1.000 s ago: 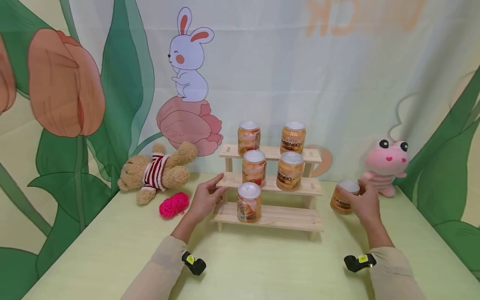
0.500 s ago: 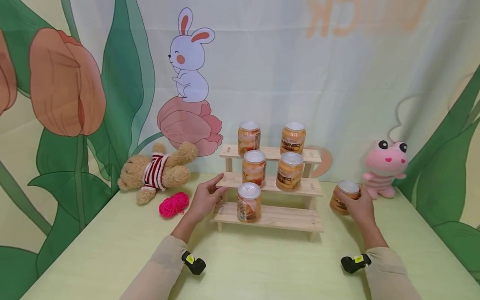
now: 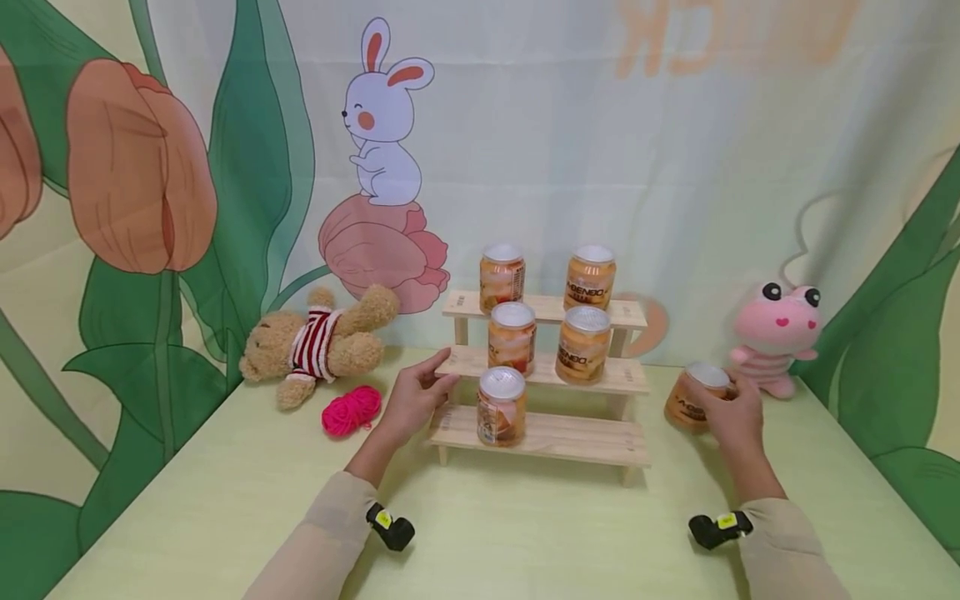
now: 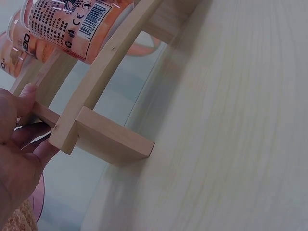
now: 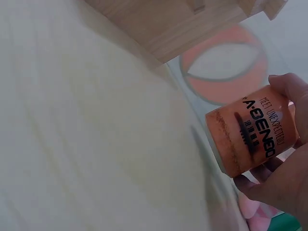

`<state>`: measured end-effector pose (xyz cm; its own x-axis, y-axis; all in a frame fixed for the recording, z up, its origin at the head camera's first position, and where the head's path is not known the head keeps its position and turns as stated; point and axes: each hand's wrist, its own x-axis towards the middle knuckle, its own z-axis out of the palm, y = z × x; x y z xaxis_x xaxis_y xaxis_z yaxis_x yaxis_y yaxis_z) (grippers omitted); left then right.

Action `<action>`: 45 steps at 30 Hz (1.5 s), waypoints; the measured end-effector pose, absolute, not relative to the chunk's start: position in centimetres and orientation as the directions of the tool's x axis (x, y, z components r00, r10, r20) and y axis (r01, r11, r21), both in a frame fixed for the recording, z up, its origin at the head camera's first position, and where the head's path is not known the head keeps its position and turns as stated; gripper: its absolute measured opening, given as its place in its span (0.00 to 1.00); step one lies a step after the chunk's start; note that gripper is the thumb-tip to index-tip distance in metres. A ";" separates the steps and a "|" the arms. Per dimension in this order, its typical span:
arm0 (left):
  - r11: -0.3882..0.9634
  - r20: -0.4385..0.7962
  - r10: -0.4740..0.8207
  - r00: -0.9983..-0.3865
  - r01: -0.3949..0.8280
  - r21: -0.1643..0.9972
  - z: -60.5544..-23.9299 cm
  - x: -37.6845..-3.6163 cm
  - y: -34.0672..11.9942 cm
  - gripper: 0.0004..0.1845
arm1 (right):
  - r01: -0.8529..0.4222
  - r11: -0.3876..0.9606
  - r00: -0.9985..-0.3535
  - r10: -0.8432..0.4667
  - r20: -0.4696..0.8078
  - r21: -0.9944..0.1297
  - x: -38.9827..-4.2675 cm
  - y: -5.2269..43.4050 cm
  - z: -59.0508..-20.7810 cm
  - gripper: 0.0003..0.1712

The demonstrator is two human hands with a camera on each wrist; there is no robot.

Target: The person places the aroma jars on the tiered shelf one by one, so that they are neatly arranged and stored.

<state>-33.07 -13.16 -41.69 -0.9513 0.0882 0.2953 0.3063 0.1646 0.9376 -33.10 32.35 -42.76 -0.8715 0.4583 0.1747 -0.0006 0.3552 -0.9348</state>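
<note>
A three-step wooden rack [image 3: 558, 437] stands mid-table with several orange cans on it: two on top [image 3: 501, 277], two on the middle step [image 3: 583, 344], one on the lowest step [image 3: 501, 407]. My left hand [image 3: 416, 400] grips the left end of the rack's middle step [image 4: 103, 137]. To the right of the rack, my right hand [image 3: 731, 412] grips another orange can [image 3: 693, 396] [image 5: 250, 130], tilted just above the table; whether it touches the table I cannot tell.
A brown teddy bear [image 3: 318, 342] lies at the back left with a pink yarn ball [image 3: 351, 410] in front of it. A pink frog plush [image 3: 776, 333] stands at the back right, close behind the held can. A printed cloth backdrop hangs behind the pale green table [image 3: 525, 533].
My right hand has closed more tightly round the can beside the rack and the can now tilts. The left hand has stayed on the rack.
</note>
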 end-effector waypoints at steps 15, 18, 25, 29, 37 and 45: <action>0.180 0.280 0.111 -0.954 0.296 0.938 -40.5 -32.2 -13.1 0.28 | -0.140 0.475 -0.934 0.229 0.276 -0.869 -31.1 33.2 -38.2 0.33; 0.168 0.284 0.100 -0.954 0.297 0.940 -41.5 -32.9 -13.2 0.28 | -0.167 0.507 -0.940 0.177 0.292 -0.846 -30.8 33.2 -37.5 0.37; 0.164 0.305 0.089 -0.948 0.316 0.934 -41.8 -33.2 -13.2 0.28 | -0.225 0.552 -0.941 0.091 0.326 -0.803 -29.6 32.7 -35.3 0.35; 0.167 0.308 0.089 -0.947 0.319 0.933 -41.7 -33.1 -13.1 0.28 | -0.288 0.551 -0.932 0.027 0.361 -0.784 -28.7 32.0 -33.8 0.29; 0.159 0.312 0.100 -0.945 0.325 0.932 -41.8 -33.1 -12.9 0.28 | -0.354 0.582 -0.927 -0.112 0.358 -0.733 -26.8 30.6 -31.2 0.30; 0.163 0.313 0.096 -0.945 0.325 0.932 -41.8 -33.0 -13.0 0.28 | -0.359 0.555 -0.933 -0.201 0.298 -0.750 -26.1 27.5 -30.2 0.30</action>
